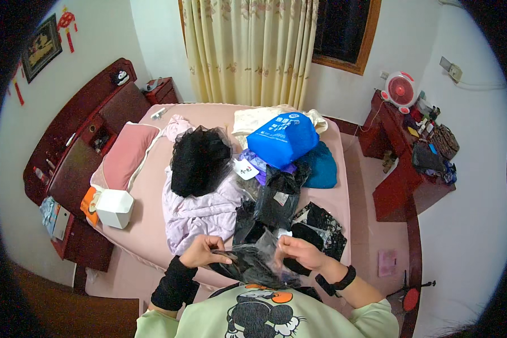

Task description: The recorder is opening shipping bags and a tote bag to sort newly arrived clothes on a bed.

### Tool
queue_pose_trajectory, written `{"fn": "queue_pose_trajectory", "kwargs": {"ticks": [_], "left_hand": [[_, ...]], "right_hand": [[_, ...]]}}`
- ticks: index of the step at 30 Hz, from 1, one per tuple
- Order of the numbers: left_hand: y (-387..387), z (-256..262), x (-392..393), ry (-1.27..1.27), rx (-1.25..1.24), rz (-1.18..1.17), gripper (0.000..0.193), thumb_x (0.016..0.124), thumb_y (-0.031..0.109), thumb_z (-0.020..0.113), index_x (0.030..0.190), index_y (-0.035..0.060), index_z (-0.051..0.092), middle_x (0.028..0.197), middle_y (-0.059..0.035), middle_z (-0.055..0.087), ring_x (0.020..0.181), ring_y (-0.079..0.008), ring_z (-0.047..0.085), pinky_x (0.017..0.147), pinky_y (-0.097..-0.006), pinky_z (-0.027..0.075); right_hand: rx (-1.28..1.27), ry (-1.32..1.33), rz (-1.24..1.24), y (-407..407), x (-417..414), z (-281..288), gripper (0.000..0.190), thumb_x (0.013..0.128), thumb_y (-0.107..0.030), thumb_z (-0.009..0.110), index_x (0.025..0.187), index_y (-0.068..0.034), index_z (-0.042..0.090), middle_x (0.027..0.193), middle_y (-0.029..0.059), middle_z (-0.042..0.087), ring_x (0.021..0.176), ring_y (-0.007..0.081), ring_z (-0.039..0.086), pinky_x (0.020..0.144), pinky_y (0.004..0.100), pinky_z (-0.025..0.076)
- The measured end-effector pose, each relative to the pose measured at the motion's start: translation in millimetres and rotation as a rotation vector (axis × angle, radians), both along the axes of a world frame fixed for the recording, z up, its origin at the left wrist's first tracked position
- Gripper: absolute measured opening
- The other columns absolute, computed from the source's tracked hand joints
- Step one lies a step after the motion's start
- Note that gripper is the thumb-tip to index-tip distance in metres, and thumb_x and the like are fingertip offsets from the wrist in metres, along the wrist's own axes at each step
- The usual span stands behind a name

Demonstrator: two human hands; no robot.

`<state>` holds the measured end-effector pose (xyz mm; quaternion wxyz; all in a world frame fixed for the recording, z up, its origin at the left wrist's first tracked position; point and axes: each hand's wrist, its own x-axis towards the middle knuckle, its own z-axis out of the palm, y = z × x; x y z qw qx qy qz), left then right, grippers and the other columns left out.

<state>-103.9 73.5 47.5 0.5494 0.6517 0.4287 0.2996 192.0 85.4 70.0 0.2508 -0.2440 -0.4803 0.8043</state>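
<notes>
Close to my body I hold up a clear plastic bag (253, 264) with dark contents that I cannot make out. My left hand (205, 252) pinches its left end between thumb and fingers. At the bag's upper right, my right hand (298, 253) has its fingers bent together on the plastic. Just beyond the bag, black plastic packages (274, 209) lie on the bed, one bearing a white label. A black floral fabric (327, 228) is right of them. To the left spreads a pale lilac cloth (198, 219), with a heap of black netting (200, 162) on it.
A blue printed bag (283, 139) sits on cream cloth (245, 120), beside a teal cushion-like item (322, 167). Left on the bed (145, 215) are a white box (115, 208) and a pink pillow (129, 156). A cluttered desk (395, 198) with a fan (400, 91) stands right.
</notes>
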Motion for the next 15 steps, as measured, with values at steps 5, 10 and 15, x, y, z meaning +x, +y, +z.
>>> {"fn": "queue_pose_trajectory", "kwargs": {"ticks": [5, 10, 15], "left_hand": [[0, 34, 33, -0.032, 0.017, -0.075, 0.025, 0.065, 0.005, 0.074, 0.087, 0.0018, 0.063, 0.083, -0.0002, 0.058, 0.078, -0.0038, 0.051, 0.069, -0.0206, 0.043], [-2, 11, 38, -0.227, 0.079, -0.107, 0.015, 0.072, 0.0, 0.067, 0.086, -0.0012, 0.062, 0.083, -0.0043, 0.06, 0.08, -0.0106, 0.055, 0.072, -0.0257, 0.045], [1, 23, 34, -0.19, 0.121, -0.112, 0.015, 0.074, -0.001, 0.065, 0.088, -0.0017, 0.06, 0.081, -0.0016, 0.06, 0.075, -0.0084, 0.057, 0.067, -0.0207, 0.047]], "right_hand": [[0.175, 0.085, -0.058, 13, -25, 9, 0.015, 0.094, -0.021, 0.035, 0.087, -0.008, 0.037, 0.068, 0.0036, 0.05, 0.055, 0.009, 0.046, 0.053, 0.0225, 0.04], [0.166, -0.107, 0.005, 21, -23, 18, 0.017, 0.093, -0.019, 0.039, 0.098, -0.004, 0.041, 0.073, 0.0055, 0.055, 0.065, 0.011, 0.052, 0.06, 0.023, 0.043], [0.397, -0.245, 0.259, 22, -7, -1, 0.02, 0.085, -0.016, 0.056, 0.1, -0.003, 0.052, 0.076, 0.0029, 0.056, 0.067, 0.0097, 0.053, 0.063, 0.0238, 0.044]]}}
